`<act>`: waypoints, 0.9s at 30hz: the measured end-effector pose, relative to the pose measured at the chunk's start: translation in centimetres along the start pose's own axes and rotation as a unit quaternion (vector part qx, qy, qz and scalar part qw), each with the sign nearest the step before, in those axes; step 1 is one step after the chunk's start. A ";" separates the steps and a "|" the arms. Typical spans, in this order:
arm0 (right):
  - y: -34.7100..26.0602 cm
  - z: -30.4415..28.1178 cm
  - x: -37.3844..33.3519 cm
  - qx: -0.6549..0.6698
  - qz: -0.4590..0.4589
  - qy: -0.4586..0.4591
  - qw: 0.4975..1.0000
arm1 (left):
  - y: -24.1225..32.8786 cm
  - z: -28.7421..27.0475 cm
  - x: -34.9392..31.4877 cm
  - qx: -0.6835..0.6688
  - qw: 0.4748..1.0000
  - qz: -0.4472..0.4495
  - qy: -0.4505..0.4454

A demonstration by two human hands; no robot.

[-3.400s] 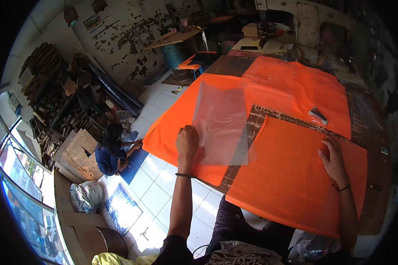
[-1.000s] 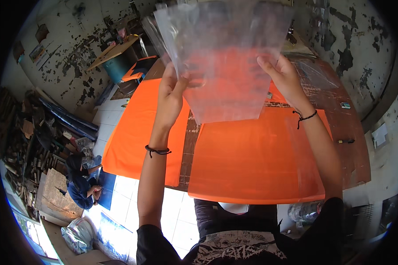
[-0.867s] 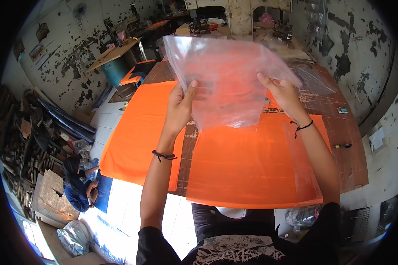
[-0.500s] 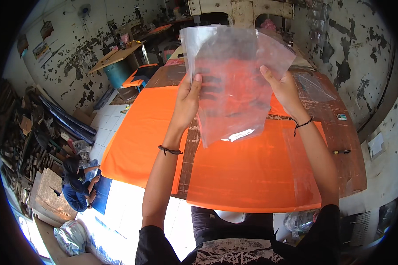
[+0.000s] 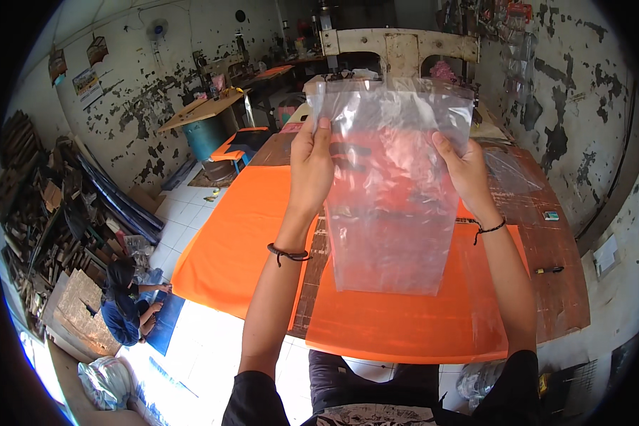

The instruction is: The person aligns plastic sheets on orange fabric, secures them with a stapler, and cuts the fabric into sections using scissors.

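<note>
The left hand (image 5: 312, 167) is closed in a pinch on the left edge of a translucent plastic sheet (image 5: 390, 245), left of the frame's centre, its thumb in front and its fingers showing as dark bars through the film. The right hand (image 5: 467, 174) grips the opposite edge, right of centre, thumb flat on the front and fingers curled out of sight behind. Between them the sheet hangs upright at the middle of the frame, its upper edge wavy and catching light, its lower edge overlapping an orange sheet (image 5: 405, 337) at lower centre. A second orange sheet (image 5: 234, 234) spreads left of centre, a narrow brown strip running between the two. The tabletop (image 5: 557, 245) shows its brown surface along the right, out to a curved edge, with a small pale box (image 5: 551, 216) and a black-and-yellow pen-like object (image 5: 549, 270) near that side; both hands are well apart from these. At lower left, a co-worker (image 5: 124, 305) crouches beside a blue sheet (image 5: 169, 323). Print on the wall poster (image 5: 86, 88) at upper left is too small to read.
</note>
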State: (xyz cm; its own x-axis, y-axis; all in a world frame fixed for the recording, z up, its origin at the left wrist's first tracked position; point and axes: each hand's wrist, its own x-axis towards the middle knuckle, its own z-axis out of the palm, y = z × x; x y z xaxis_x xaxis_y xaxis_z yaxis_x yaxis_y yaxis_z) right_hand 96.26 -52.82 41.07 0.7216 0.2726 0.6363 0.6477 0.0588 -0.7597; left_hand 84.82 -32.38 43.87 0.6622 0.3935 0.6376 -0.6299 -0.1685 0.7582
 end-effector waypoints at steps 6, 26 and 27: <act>-1.2 -0.5 -0.2 0.117 0.025 -0.017 0.993 | -0.4 0.0 -0.7 -0.079 0.995 0.001 -0.059; -3.7 -0.9 1.4 0.073 -0.049 -0.034 0.996 | -0.7 -0.4 -1.9 -0.002 0.997 0.060 -0.040; -3.6 -0.9 1.4 0.071 -0.048 -0.034 0.996 | -0.6 -0.2 -2.1 -0.038 0.997 0.046 -0.053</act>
State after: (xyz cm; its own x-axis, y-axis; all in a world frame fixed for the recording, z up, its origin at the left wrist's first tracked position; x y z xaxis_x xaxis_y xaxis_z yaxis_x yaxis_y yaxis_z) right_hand 95.12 -53.49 44.78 0.6361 0.3230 0.7007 0.6692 0.2212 -0.7094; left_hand 83.70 -32.88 42.06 0.6375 0.2812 0.7173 -0.7156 -0.1288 0.6865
